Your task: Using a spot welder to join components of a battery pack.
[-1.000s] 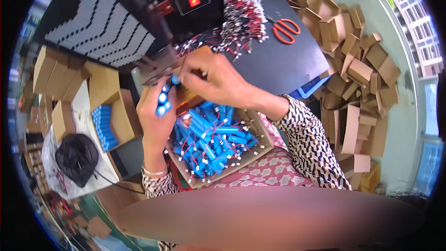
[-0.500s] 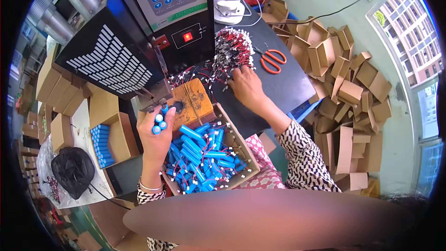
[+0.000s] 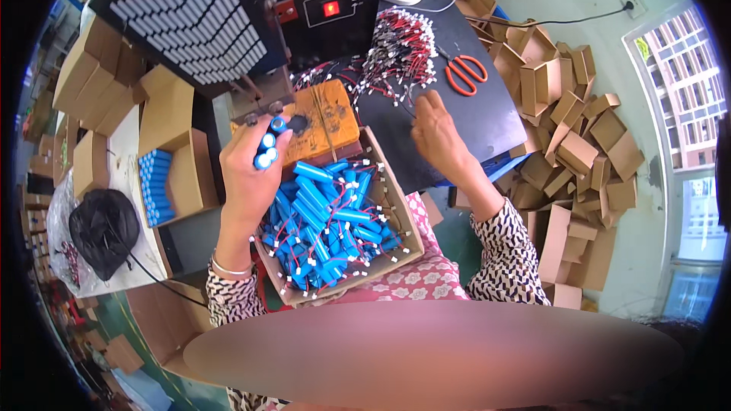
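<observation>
The left hand point(image 3: 245, 164) clutches blue cylindrical cells point(image 3: 267, 141), droppable if its grip slackens; whether the right hand point(image 3: 440, 131) grasps anything, I can't tell.

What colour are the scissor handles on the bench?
The scissor handles are orange-red, shown best in the head view.

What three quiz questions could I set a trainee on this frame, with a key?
1. Which hand grips blue cells?
2. True or false: the scissors lie to the right of the wire pile.
3. What colour is the block next to the open box of wired cells? A: green; B: orange; C: white.
Key: 1. The left hand; 2. True; 3. B.
</observation>
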Tool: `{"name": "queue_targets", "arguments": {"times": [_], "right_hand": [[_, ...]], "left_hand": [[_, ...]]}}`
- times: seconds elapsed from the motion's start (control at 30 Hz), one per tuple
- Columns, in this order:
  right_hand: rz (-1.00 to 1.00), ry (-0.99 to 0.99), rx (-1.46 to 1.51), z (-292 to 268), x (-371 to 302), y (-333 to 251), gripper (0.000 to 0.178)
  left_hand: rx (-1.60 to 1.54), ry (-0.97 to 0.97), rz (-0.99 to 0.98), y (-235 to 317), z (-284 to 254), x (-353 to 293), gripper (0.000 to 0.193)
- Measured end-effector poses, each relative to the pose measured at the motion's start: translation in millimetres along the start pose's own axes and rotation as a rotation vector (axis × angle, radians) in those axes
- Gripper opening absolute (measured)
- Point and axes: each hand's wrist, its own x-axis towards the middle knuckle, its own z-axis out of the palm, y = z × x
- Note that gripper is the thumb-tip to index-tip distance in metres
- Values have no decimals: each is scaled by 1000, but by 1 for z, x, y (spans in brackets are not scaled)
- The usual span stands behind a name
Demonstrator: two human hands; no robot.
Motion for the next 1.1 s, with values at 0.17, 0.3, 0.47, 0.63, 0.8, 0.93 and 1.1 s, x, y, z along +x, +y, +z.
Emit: {"name": "queue_targets", "arguments": {"times": [0.17,0.3,0.47,0.63,0.8,0.93,1.1], "right_hand": [[242,61,-128,-7,6,-25,14],[156,-19,-626,-29,18,-51,12],[-27,213,-292,-53,33,-84,10],[-121,101,359,-38,47,-104,12],[-93,76,730,-15,65,-107,14],[-34,-46,751,-13,75,-107,15],[-20,-106,884,-9,77,-111,15]], "left_hand": [[-28,-83,4,-1,-2,3,20],[18,-127,-44,6,-1,7,16],[45,-109,-40,-2,1,4,18],[-4,49,27,-1,7,5,21],[-11,16,13,1,5,5,24],[23,10,25,1,3,4,25],[13,15,32,-2,1,0,28]]}}
